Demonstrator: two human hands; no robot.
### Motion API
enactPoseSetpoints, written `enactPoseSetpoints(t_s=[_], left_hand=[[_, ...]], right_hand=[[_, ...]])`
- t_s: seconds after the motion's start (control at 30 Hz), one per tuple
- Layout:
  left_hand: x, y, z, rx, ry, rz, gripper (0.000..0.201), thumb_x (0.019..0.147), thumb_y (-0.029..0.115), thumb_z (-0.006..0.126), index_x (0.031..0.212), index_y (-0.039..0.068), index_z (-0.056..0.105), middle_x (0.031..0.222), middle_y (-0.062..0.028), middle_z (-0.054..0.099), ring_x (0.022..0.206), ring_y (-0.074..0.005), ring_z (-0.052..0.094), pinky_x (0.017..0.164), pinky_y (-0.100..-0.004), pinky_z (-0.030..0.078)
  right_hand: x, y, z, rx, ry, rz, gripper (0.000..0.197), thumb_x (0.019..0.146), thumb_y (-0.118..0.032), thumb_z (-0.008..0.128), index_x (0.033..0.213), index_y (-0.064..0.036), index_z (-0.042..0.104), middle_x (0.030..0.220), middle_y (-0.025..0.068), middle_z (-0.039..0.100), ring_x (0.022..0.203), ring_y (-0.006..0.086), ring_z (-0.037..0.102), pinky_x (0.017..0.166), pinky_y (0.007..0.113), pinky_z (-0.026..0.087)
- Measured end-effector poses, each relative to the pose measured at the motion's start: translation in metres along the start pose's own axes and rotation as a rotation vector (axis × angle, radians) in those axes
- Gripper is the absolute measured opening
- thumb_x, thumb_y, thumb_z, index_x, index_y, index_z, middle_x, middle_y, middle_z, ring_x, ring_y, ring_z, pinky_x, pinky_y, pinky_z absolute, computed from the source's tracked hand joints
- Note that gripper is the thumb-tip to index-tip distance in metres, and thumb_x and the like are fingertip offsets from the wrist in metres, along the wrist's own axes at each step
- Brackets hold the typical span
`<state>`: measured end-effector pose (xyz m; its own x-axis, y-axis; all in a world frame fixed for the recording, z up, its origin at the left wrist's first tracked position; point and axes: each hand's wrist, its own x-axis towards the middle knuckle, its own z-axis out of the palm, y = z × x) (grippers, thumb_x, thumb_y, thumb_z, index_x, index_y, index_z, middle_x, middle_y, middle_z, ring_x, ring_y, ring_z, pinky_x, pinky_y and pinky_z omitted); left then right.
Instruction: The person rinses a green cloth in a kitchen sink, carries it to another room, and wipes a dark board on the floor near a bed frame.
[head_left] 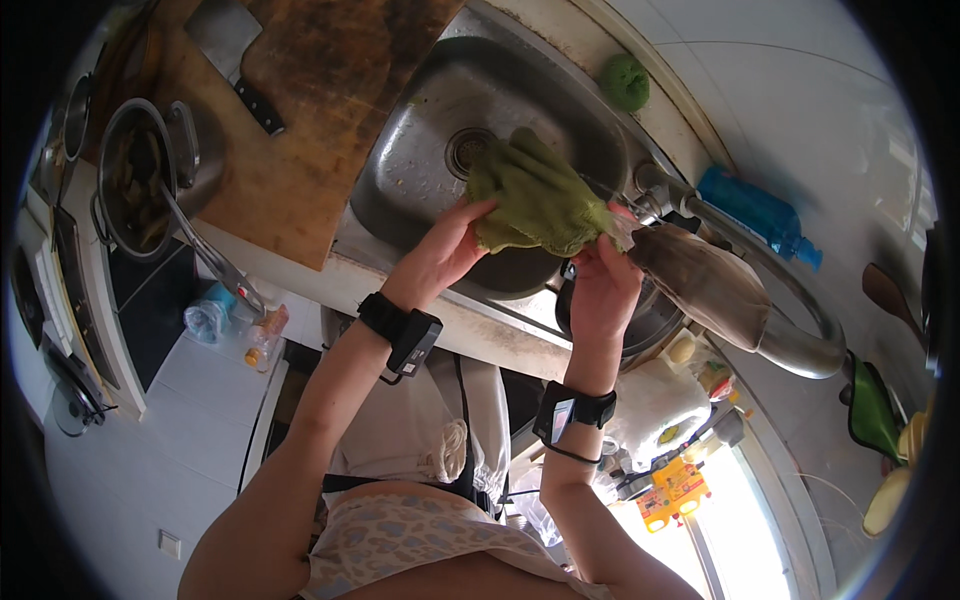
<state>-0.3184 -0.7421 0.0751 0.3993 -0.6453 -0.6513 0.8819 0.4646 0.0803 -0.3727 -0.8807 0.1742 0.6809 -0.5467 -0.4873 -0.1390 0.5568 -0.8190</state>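
A green cloth (535,195), bunched and creased, hangs over the metal sink (400,130) between my hands. My left hand (447,248) grips its near left edge, with the fingers partly hidden beneath the fabric. At the cloth's right corner my right hand (606,283) is closed on the fabric, close to the faucet (655,190). Part of the drain (470,152) shows beside the cloth's left end. Both wrists carry black strapped devices.
Left of the sink lies a wooden cutting board (320,110) with a cleaver (228,45) on it. A pot (135,180) with a ladle (205,240) stands farther left. A brownish cloth (700,285), blue bottle (755,210) and green scrubber (624,82) are at the right.
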Motion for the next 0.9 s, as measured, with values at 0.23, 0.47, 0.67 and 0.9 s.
enactPoseSetpoints(t_s=[0.23, 0.47, 0.67, 0.9], left_hand=[[0.012, -0.004, 0.031, -0.162, -0.161, -0.061, 0.029, 0.087, 0.017, 0.048, 0.114, 0.008, 0.043, 0.104, -0.0036, 0.055, 0.098, -0.0127, 0.051, 0.083, -0.0282, 0.043], [0.003, -0.006, 0.04, 0.179, 0.079, 0.082, 0.049, 0.075, 0.003, 0.057, 0.12, 0.009, 0.038, 0.108, -0.003, 0.051, 0.101, -0.0128, 0.049, 0.084, -0.0261, 0.042], [0.009, -0.005, 0.043, 0.546, 0.025, 0.133, 0.067, 0.067, -0.001, 0.063, 0.126, 0.008, 0.032, 0.112, -0.0052, 0.049, 0.104, -0.0149, 0.048, 0.086, -0.0276, 0.04], [0.009, -0.012, 0.042, 0.989, -0.051, 0.39, 0.062, 0.072, 0.002, 0.062, 0.126, 0.003, 0.031, 0.113, -0.007, 0.049, 0.103, -0.0135, 0.047, 0.085, -0.0271, 0.04]], right_hand=[[-0.012, -0.005, -0.009, -0.382, -0.139, 0.08, 0.045, 0.075, 0.003, 0.05, 0.12, 0.0032, 0.04, 0.102, 0.0123, 0.055, 0.084, 0.0151, 0.056, 0.07, 0.025, 0.046], [-0.011, 0.012, -0.034, -0.618, -0.222, 0.238, 0.047, 0.082, -0.006, 0.052, 0.125, 0.0034, 0.034, 0.107, 0.0105, 0.052, 0.093, 0.0112, 0.05, 0.083, 0.023, 0.038], [0.03, 0.051, -0.061, -0.924, -0.101, 0.057, 0.037, 0.089, -0.027, 0.043, 0.117, -0.0026, 0.045, 0.105, 0.0075, 0.055, 0.098, 0.0121, 0.05, 0.083, 0.024, 0.037], [0.042, 0.05, -0.028, -0.516, -0.011, 0.282, 0.037, 0.086, -0.029, 0.049, 0.111, -0.0011, 0.05, 0.102, 0.007, 0.056, 0.09, 0.0135, 0.055, 0.077, 0.027, 0.043]])
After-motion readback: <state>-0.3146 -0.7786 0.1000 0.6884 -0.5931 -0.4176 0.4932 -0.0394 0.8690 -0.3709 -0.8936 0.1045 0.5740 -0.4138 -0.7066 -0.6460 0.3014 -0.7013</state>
